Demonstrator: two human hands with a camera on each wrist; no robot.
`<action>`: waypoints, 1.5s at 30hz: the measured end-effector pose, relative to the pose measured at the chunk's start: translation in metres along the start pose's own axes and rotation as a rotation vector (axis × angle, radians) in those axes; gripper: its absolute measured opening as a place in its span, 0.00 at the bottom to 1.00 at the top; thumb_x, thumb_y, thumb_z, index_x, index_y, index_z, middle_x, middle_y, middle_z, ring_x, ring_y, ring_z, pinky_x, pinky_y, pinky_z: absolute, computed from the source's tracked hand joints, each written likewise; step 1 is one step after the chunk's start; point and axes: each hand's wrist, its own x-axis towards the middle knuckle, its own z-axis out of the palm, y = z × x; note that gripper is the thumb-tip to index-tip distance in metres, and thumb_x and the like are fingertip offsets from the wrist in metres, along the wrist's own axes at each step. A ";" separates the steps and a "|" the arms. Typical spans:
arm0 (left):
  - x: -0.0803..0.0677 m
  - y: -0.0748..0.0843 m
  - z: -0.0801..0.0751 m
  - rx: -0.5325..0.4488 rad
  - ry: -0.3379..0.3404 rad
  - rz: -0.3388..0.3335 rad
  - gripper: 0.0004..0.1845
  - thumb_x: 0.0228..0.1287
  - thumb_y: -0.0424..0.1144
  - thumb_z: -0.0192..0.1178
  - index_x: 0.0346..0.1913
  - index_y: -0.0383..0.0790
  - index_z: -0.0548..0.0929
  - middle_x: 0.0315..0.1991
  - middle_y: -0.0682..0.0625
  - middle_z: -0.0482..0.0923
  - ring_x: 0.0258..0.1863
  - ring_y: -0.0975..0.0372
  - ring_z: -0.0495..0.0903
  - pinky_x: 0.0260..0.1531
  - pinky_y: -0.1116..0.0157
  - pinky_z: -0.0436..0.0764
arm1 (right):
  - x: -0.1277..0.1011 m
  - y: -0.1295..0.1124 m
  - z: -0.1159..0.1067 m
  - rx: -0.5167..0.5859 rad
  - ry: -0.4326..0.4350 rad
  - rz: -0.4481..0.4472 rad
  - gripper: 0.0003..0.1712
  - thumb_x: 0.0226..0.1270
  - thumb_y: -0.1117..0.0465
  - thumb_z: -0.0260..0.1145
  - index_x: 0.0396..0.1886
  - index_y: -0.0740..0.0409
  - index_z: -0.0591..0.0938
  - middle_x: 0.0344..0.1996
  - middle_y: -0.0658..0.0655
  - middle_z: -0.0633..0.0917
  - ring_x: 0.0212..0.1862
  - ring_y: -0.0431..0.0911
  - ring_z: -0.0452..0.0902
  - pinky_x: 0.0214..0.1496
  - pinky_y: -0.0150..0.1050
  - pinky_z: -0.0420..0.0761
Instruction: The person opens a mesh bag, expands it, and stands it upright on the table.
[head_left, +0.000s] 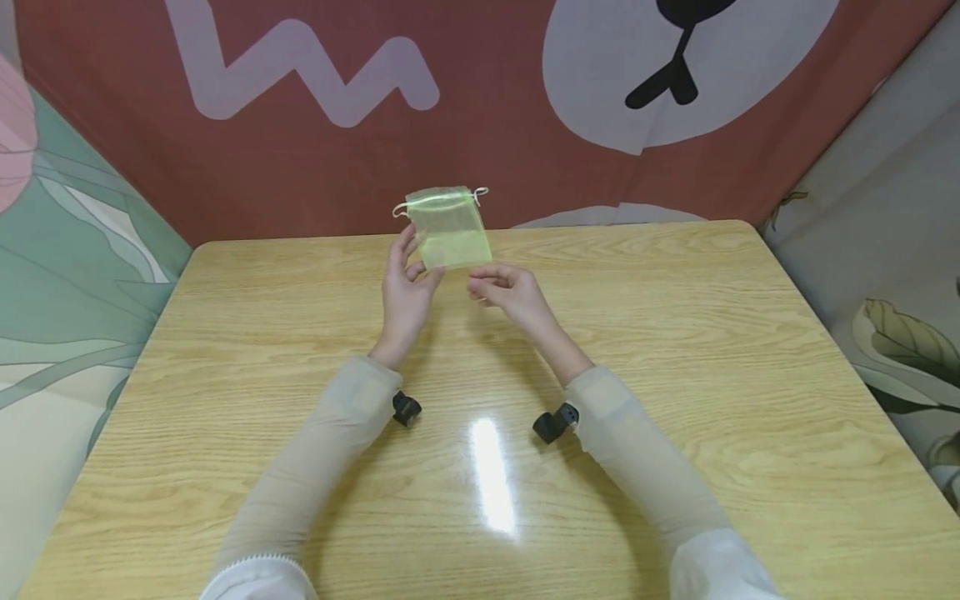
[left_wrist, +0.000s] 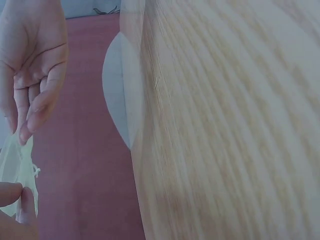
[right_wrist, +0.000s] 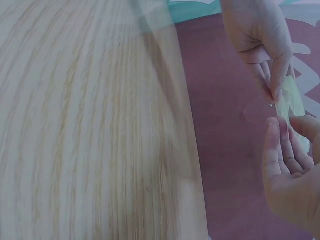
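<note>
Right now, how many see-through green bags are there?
1. The sheer yellow-green drawstring pouch is held up above the wooden table, pinched between the left hand and right hand. None hidden, seemingly.

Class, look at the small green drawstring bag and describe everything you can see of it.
The bag is a small pouch of sheer, yellow-green mesh-like fabric with a pale drawstring looped out at both top corners. It is held upright above the wooden table, mouth upward, looking flat. The left hand pinches its lower left edge; the right hand touches its bottom right corner.
</note>
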 end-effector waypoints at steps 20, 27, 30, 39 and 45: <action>-0.007 0.003 0.005 0.003 -0.043 0.009 0.33 0.62 0.23 0.59 0.69 0.39 0.63 0.62 0.39 0.73 0.54 0.49 0.77 0.54 0.62 0.80 | -0.001 -0.006 0.002 0.750 0.078 0.197 0.06 0.74 0.63 0.53 0.39 0.57 0.77 0.30 0.48 0.85 0.34 0.37 0.83 0.41 0.23 0.83; -0.008 0.001 0.005 -0.006 -0.086 -0.056 0.22 0.67 0.29 0.55 0.63 0.31 0.69 0.56 0.35 0.77 0.49 0.58 0.81 0.53 0.67 0.82 | -0.002 -0.007 0.000 0.803 0.053 0.195 0.08 0.75 0.64 0.51 0.36 0.56 0.76 0.31 0.50 0.86 0.35 0.39 0.84 0.41 0.24 0.83; -0.007 0.001 0.005 -0.061 -0.143 -0.117 0.23 0.68 0.28 0.53 0.64 0.30 0.68 0.46 0.38 0.81 0.40 0.66 0.82 0.47 0.71 0.84 | -0.003 -0.007 0.000 0.815 0.043 0.185 0.08 0.75 0.65 0.50 0.35 0.56 0.75 0.30 0.50 0.87 0.34 0.39 0.85 0.40 0.25 0.84; -0.004 -0.001 0.002 -0.199 -0.281 -0.249 0.21 0.70 0.29 0.49 0.64 0.27 0.66 0.35 0.51 0.82 0.33 0.70 0.83 0.43 0.73 0.84 | -0.002 -0.006 -0.004 0.838 0.027 0.188 0.12 0.76 0.65 0.48 0.31 0.55 0.75 0.24 0.50 0.87 0.29 0.39 0.85 0.35 0.26 0.84; -0.004 0.001 0.000 -0.302 -0.344 -0.364 0.23 0.72 0.30 0.44 0.67 0.26 0.63 0.36 0.53 0.80 0.35 0.68 0.84 0.43 0.74 0.84 | -0.002 -0.003 -0.007 0.803 -0.038 0.167 0.17 0.76 0.66 0.46 0.28 0.52 0.76 0.22 0.47 0.86 0.29 0.38 0.84 0.35 0.26 0.82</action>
